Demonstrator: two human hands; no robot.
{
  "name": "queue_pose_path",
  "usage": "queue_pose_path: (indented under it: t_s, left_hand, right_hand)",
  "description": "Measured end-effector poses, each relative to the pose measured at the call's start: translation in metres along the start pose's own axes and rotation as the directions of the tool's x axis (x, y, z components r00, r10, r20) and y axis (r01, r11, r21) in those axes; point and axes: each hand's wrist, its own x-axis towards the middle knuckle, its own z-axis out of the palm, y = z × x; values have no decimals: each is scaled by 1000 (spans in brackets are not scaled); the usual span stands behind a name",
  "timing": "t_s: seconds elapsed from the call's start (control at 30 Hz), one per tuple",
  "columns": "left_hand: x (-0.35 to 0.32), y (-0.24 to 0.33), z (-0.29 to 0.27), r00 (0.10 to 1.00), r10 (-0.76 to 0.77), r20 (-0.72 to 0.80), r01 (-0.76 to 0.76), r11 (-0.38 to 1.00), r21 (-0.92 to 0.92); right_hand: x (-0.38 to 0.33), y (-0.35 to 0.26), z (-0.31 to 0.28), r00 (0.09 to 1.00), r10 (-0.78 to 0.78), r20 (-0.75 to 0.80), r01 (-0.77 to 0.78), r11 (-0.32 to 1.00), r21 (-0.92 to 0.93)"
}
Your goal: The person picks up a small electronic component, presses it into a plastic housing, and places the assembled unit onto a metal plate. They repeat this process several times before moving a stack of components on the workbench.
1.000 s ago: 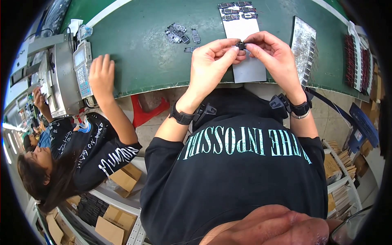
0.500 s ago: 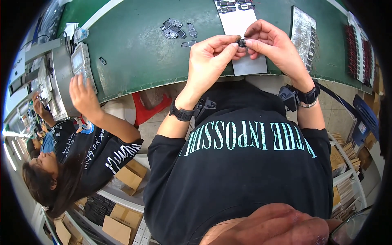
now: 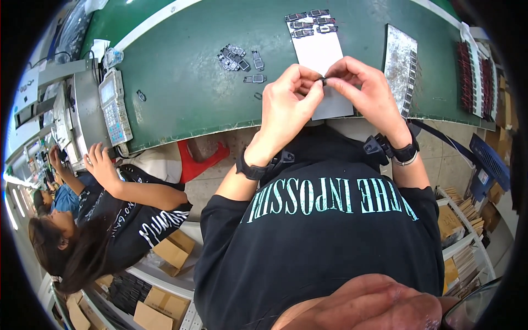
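Observation:
Between the fingertips of both my hands is a small black part [image 3: 323,81], mostly covered by the fingers, its kind unclear. My left hand [image 3: 290,102] pinches it from the left. From the right, the thumb and forefinger of my right hand [image 3: 367,92] close on it. Both hands are above a white sheet [image 3: 318,52] near the table's front edge. Several flat black parts with rectangular frames [image 3: 302,25] lie in rows on the sheet's far end. Left of my hands sits a loose pile of similar grey-and-black parts [image 3: 233,58], with a few single ones beside it.
A metal plate [image 3: 397,60] with small square parts along its edge lies right on the green table [image 3: 192,82]. Farther right is a rack of red and black wires [image 3: 472,82]. At left are a keypad unit [image 3: 114,110], a machine and a co-worker's hand [image 3: 102,168].
The view has shifted, showing more of the sheet's far end. My hands keep hold of the black part, which now shows less. The co-worker's hand has drawn back from the keypad unit.

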Motion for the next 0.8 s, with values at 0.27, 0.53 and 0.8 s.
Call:
queue_pose_path:
  t_s: [0.27,0.53,0.8]
  left_hand:
    - [6,-14,8,799,588,123,-534,602,594]
    - [5,-24,7,768,613,186,-591,567,574]
    - [1,-19,-6,756,649,88,-545,549,634]
  right_hand:
    - [50,31,-23,976,-141,-168,55,899,-435]
    - [42,34,-17,937,-290,-193,156,844,-513]
    - [31,30,-40,931,-275,-241,160,899,-408]
